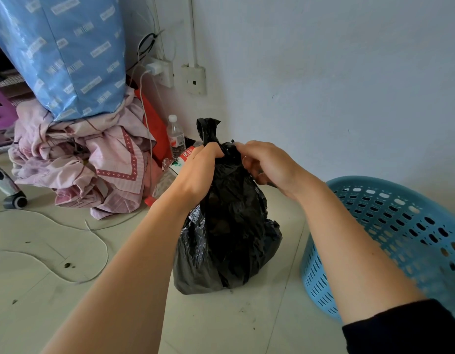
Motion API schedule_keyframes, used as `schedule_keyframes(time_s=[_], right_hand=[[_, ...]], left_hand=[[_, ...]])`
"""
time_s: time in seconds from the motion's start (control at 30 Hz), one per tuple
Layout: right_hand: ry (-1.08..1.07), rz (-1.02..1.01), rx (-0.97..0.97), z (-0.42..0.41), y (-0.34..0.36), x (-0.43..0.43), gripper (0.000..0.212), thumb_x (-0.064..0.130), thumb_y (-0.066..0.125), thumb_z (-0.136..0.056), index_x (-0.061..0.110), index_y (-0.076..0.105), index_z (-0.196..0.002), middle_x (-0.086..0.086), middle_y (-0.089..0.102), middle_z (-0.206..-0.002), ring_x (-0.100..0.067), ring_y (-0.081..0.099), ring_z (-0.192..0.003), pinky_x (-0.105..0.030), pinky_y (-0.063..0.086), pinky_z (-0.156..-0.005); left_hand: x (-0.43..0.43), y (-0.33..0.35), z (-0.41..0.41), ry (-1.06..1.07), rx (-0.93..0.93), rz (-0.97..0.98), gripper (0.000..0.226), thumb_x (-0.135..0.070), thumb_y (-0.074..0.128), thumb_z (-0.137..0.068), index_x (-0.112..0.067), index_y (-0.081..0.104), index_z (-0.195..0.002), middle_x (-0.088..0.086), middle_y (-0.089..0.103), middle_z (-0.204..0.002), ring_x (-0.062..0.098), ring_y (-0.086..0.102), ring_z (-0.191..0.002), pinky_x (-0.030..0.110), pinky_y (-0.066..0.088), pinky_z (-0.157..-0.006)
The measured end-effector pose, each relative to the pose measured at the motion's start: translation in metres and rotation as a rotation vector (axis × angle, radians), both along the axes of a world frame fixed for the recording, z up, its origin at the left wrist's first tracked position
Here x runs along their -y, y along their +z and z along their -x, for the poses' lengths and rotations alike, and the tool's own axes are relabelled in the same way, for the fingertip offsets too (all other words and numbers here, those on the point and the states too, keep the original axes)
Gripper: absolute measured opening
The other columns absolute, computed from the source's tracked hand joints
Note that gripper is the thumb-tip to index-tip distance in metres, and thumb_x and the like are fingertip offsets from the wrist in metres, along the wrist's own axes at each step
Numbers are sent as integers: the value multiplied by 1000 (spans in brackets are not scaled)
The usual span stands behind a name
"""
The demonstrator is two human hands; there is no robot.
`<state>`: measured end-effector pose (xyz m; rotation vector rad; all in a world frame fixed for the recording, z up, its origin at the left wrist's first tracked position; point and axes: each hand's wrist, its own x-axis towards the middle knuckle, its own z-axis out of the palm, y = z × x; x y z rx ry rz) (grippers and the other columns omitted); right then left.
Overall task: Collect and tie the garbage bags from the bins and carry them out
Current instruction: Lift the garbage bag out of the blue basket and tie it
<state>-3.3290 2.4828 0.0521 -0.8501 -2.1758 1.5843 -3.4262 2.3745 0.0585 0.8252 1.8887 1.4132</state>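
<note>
A full black garbage bag [229,233] stands on the pale floor in the middle of the view. Its top is gathered into a twisted neck, and one loose end sticks up above my hands. My left hand [198,172] grips the neck from the left, fingers curled round the plastic. My right hand [268,166] pinches the neck from the right, at the same height. A light blue perforated plastic bin [410,226] stands just right of the bag, under my right forearm, with no bag in it.
A heap of pink bedding [88,159] lies at left under a blue wrapped bundle [68,52]. Plastic bottles [175,136] stand behind the bag by the wall. Wall sockets [193,79] with a charger, a white cable [68,228] on the floor and a chair castor [14,200] are nearby.
</note>
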Motion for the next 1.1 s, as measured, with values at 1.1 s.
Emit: schedule_keyframes(time_s=[1.1], right_hand=[[183,-103,438,-6,-12,-3,20,10,63,-80,8,71,-62,1,60,-50,-12,49,-44,-23,34,-46]], left_hand=[[1,-26,26,-180,208,-79,15,-12,61,-85,-11,68,-98,3,67,-80,13,63,-69,22,47,-62]])
